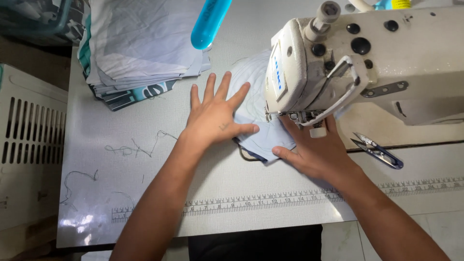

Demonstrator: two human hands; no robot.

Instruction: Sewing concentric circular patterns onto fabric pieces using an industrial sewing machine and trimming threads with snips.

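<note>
Pressing flat, the left hand (pixel 216 116) spreads open on the pale cloth (pixel 258 133) left of the machine head (pixel 309 67); the right hand (pixel 314 152) lies open on it under the head, gripping nothing. Fingertips near the needle risk a prick if cloth feeds suddenly.

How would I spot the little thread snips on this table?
Start at the big cream sewing machine. Just below its body, to the right of the person's right hand, the thread snips lie on the table. They are the only small metal tool there, with pointed blades and dark blue handles.
</note>
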